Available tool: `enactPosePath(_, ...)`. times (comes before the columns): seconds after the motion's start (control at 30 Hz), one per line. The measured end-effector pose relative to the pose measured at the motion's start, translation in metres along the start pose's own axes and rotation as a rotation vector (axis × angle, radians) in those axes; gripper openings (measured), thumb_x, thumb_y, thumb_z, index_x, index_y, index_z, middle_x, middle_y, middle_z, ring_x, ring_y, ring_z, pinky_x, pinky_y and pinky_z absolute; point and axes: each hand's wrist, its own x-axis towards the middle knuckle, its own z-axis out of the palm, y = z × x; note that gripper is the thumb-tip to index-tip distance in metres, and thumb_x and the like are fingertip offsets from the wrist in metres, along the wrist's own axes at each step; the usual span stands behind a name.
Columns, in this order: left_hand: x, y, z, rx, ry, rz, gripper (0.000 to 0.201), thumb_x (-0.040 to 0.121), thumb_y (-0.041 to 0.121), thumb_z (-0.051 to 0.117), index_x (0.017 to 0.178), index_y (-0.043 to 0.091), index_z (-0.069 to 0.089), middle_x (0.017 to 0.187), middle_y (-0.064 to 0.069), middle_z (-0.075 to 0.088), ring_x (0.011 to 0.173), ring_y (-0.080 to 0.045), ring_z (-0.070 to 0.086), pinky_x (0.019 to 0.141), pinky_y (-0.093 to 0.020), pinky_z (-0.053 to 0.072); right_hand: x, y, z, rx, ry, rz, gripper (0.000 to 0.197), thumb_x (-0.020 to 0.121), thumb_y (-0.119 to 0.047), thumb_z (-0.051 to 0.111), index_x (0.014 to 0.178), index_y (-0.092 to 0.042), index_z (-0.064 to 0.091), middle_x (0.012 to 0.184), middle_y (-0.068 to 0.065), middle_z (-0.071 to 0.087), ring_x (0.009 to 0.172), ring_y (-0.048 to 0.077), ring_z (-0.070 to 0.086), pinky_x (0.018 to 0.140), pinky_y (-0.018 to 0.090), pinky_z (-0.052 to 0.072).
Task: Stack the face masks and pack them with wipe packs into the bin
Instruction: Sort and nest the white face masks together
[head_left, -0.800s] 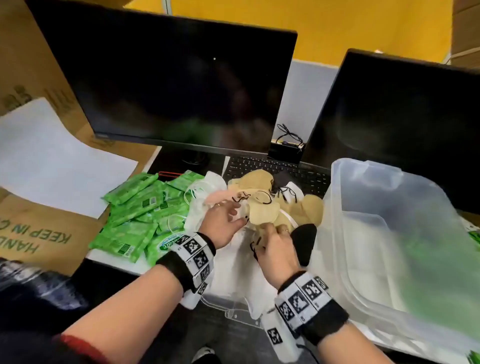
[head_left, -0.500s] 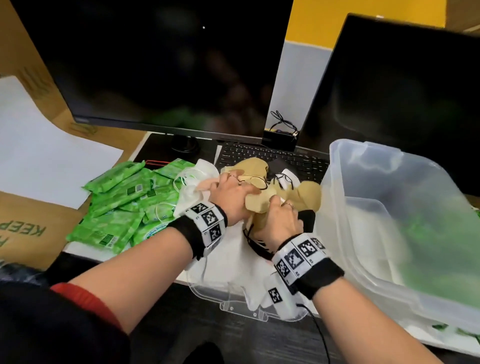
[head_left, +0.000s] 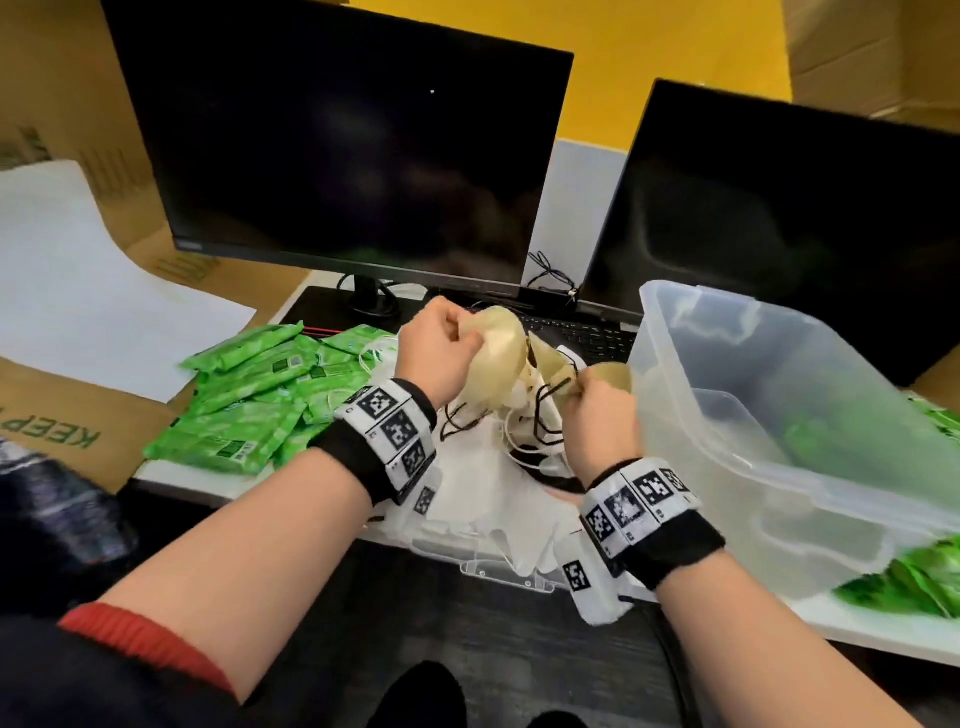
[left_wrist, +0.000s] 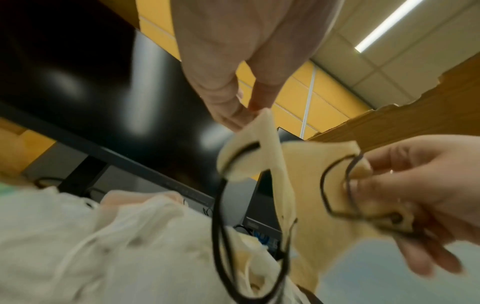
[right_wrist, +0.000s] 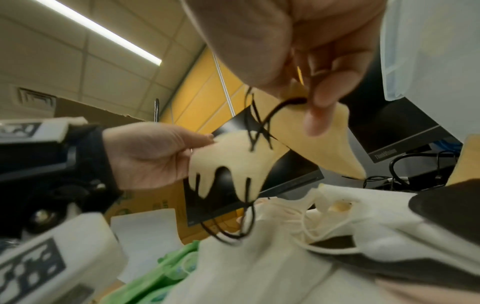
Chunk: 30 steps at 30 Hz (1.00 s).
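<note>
At centre frame of the head view we see the left hand (head_left: 439, 351) raised above the desk, its fingers curled round one beige face mask (head_left: 493, 358); the left wrist view shows the pinch at that mask's upper edge (left_wrist: 262, 127); just right of it the right hand (head_left: 602, 415) pinches a second beige mask (head_left: 613, 375) together with its black ear loop (left_wrist: 337, 185), thumb and fingers closed on the fabric. Black loops (right_wrist: 259, 131) from the two masks cross between the hands; whether they are knotted we cannot tell. Below the hands lies a heap of white face masks (head_left: 483, 483) with white loops, resting on a clear lid (head_left: 498, 569) at the desk edge. At left centre a pile of green wipe packs (head_left: 254, 400) lies on the desk; at right the clear plastic bin (head_left: 779, 467) stands tilted, green showing through its far wall; more green packs (head_left: 904, 582) lie at lower right. Two dark monitors (head_left: 343, 145) fill the upper frame, a black keyboard (head_left: 582, 332) beneath them.
</note>
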Motion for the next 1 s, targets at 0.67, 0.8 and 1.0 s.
enactPosePath(0.67, -0.094, -0.027, 0.004, -0.388, -0.293, -0.247, 0.039, 0.072, -0.014, 0.066, 0.106, 0.004, 0.062, 0.09, -0.006, 0.066, 0.074, -0.015, 0.062, 0.068, -0.022, 0.056, -0.084, 0.041, 0.012, 0.677, 0.017, -0.317, 0.039, 0.077, -0.023, 0.037, 0.104, -0.022, 0.065, 0.124, 0.001, 0.056, 0.116, 0.006, 0.048, 0.103, 0.03, 0.04)
enactPosePath(0.8, -0.092, -0.027, 0.01, -0.405, -0.269, -0.251, 0.039, 0.072, -0.014, 0.067, 0.106, 0.002, 0.063, 0.089, -0.005, 0.068, 0.074, -0.014, 0.064, 0.066, -0.021, 0.056, -0.07, 0.041, 0.009, 0.874, -0.002, -0.081, 0.051, 0.074, -0.038, 0.069, 0.119, -0.036, 0.045, 0.11, -0.001, 0.056, 0.099, 0.022, 0.058, 0.086, 0.043, 0.05)
enactPosePath(1.0, -0.09, -0.031, 0.01, -0.32, -0.206, -0.229, 0.028, 0.081, -0.003, 0.063, 0.098, 0.018, 0.068, 0.055, 0.008, 0.056, 0.058, -0.01, 0.051, 0.062, -0.016, 0.043, -0.058, 0.038, 0.003, 0.686, 0.237, -0.063, 0.028, 0.073, -0.003, 0.071, 0.074, -0.029, 0.06, 0.066, -0.005, 0.055, 0.06, 0.002, 0.049, 0.061, 0.012, 0.04)
